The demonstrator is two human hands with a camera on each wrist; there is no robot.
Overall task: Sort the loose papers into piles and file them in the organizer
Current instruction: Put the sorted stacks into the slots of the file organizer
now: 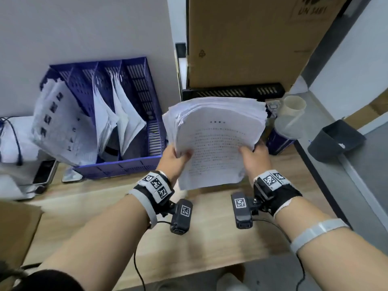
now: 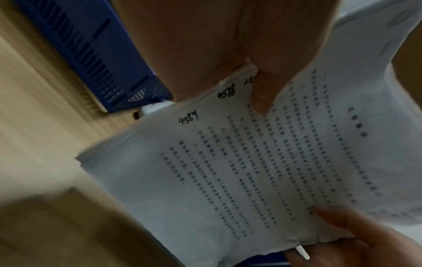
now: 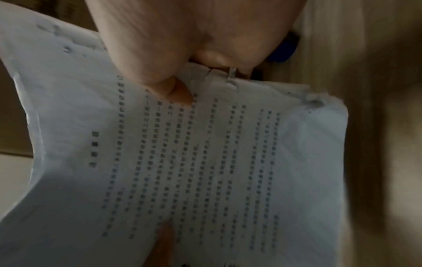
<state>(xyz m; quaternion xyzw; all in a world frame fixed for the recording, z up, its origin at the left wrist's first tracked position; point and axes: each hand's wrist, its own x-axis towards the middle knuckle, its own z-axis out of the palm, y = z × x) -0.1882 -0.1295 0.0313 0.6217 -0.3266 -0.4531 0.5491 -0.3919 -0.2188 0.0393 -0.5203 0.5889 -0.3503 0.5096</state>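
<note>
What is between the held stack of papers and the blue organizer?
Nothing: in the head view only a narrow gap separates the stack of papers, gripped by left hand and right hand, from the blue organizer.

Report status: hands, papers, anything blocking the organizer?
Left hand and right hand both grip the paper stack, held above the desk. Blue organizer partly filled; rightmost slot open. Nothing in the way.

Both forearms reach forward, wrists strapped with cameras. The left hand (image 1: 175,157) and right hand (image 1: 255,156) each pinch, thumb on top; the fingers beneath seem curled, though hidden.
</note>
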